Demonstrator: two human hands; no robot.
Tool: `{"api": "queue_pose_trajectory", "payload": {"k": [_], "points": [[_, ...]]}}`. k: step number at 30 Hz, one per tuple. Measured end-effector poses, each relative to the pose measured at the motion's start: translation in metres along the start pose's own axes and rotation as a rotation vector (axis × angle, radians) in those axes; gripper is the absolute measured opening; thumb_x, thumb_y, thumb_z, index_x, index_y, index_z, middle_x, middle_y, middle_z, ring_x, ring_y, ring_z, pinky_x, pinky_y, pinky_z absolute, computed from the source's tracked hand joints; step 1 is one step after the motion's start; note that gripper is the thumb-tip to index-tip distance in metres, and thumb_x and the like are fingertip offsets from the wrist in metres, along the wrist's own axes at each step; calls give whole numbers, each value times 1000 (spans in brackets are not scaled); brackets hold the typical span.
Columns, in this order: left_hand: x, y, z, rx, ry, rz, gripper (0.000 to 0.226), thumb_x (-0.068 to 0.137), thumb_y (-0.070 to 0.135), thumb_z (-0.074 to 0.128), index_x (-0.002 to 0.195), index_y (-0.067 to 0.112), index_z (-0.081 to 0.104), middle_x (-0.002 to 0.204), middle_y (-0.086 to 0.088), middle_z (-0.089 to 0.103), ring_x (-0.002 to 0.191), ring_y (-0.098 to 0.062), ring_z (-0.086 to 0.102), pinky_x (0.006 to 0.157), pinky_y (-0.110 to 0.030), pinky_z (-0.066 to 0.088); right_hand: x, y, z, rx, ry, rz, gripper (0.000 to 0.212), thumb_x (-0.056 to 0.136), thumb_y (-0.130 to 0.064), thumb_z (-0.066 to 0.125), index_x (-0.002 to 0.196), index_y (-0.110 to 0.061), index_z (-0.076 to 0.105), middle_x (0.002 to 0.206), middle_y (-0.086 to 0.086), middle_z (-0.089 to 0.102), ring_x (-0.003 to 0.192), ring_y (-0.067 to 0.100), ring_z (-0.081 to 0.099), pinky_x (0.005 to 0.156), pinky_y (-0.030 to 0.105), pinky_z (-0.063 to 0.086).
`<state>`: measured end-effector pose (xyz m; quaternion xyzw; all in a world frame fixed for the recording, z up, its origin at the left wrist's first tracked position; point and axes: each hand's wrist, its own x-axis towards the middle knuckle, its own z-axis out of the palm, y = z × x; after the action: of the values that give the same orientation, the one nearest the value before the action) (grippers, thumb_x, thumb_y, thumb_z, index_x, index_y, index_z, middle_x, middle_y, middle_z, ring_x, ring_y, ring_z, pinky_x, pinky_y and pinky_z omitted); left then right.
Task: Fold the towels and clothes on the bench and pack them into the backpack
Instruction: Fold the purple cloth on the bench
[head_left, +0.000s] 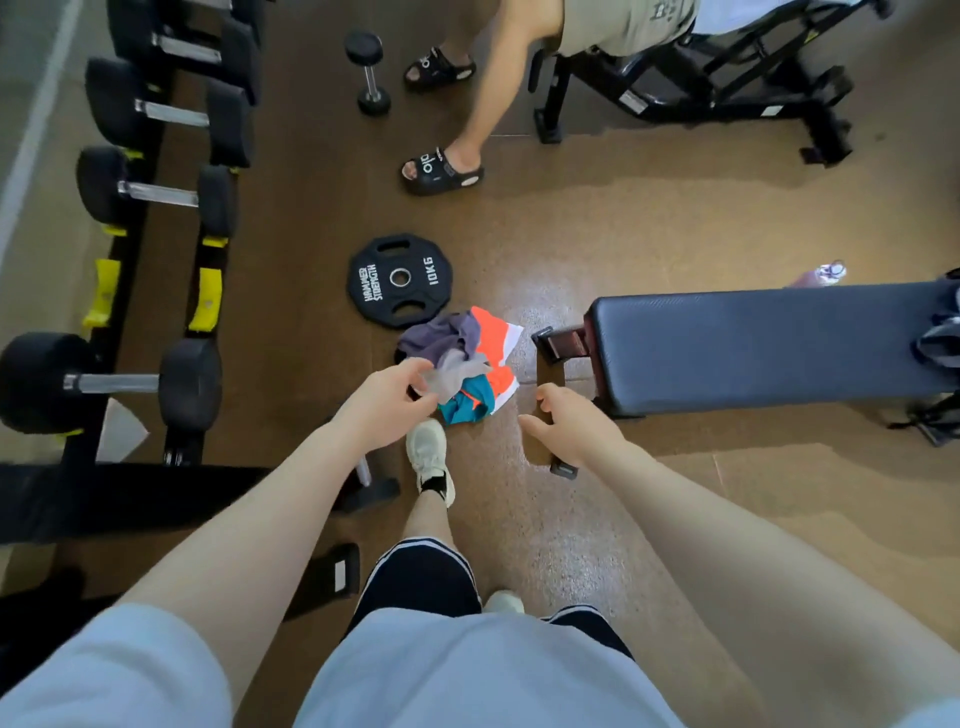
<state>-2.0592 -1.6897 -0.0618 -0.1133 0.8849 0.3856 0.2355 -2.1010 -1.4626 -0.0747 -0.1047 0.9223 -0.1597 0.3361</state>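
A crumpled heap of cloth lies on the brown floor: a purple-grey towel (441, 338) on top of an orange, white and teal garment (493, 343). My left hand (387, 405) pinches a pale grey piece of cloth (457, 371) at the near edge of the heap. My right hand (569, 428) hovers to the right of the heap with fingers loosely curled and nothing in them. The dark padded bench (753, 343) stretches off to the right. A dark bag with straps (940, 338) rests on the bench's far right end, cut off by the frame edge.
A black 10 kg weight plate (400, 280) lies just beyond the heap. A dumbbell rack (156, 208) fills the left side. Another person's sandalled feet (441, 169) and a second bench (701, 78) stand at the top. My white shoe (428, 454) is below the heap.
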Motion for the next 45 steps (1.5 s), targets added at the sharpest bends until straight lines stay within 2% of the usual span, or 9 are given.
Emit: {"api": "queue_pose_trajectory", "payload": {"k": [4,14,26,32,34,36,37,40,45], "points": [[77,1,-44,12,-77,-22,49,90,29,53,137,19,40,127,-3,56,109,-19,54,91,-30,43,70,-21,-27,60,-6,63,47,94,-40,47,133,-15,41,130,7,52,112,24,54,89,36,46],[241,-27,-89,-29,-184,-99,47,92,29,52,137,22,38,123,2,56,102,-14,56,90,-30,48,240,-56,-34,180,-46,148,39,91,-37,52,122,-13,49,122,7,57,106,24,56,89,40,47],[409,-175,44,-284,-90,-348,42,92,22,52,133,19,43,121,1,56,100,-10,53,82,-21,37,459,23,129,199,-107,188,33,91,-23,53,119,-5,50,120,16,55,108,32,53,88,39,42],[453,-240,110,-353,-63,-455,39,93,22,50,131,25,44,117,8,55,100,-6,52,66,-9,34,517,64,201,276,-76,181,51,86,-24,63,130,-7,44,128,14,46,114,31,48,89,31,35],[458,-252,124,-355,-62,-476,39,92,24,51,131,26,44,115,9,55,100,-6,52,66,-9,33,528,66,216,396,-31,158,43,83,-31,68,120,-14,54,116,12,54,105,27,52,78,20,32],[460,-258,133,-353,-48,-475,38,92,24,52,129,27,45,113,10,56,99,-6,53,71,-13,36,537,63,227,438,36,141,15,82,-30,68,79,-23,55,84,6,53,85,25,49,66,20,25],[459,-259,134,-354,-41,-469,37,92,22,52,129,26,46,111,10,56,99,-6,54,75,-16,37,539,60,230,452,67,147,24,83,-25,67,67,-20,49,74,4,48,79,26,46,62,23,22],[451,-249,129,-355,-35,-452,35,92,18,52,126,23,49,106,10,57,96,-8,55,80,-18,34,533,50,223,530,141,203,21,86,-15,60,70,-3,54,64,2,45,72,25,45,60,32,23],[429,-202,79,-381,-58,-410,36,92,18,51,127,24,48,111,7,57,99,-11,56,80,-19,36,477,25,152,568,144,155,18,86,-14,60,74,-1,55,62,3,50,67,23,45,62,35,28]]}}
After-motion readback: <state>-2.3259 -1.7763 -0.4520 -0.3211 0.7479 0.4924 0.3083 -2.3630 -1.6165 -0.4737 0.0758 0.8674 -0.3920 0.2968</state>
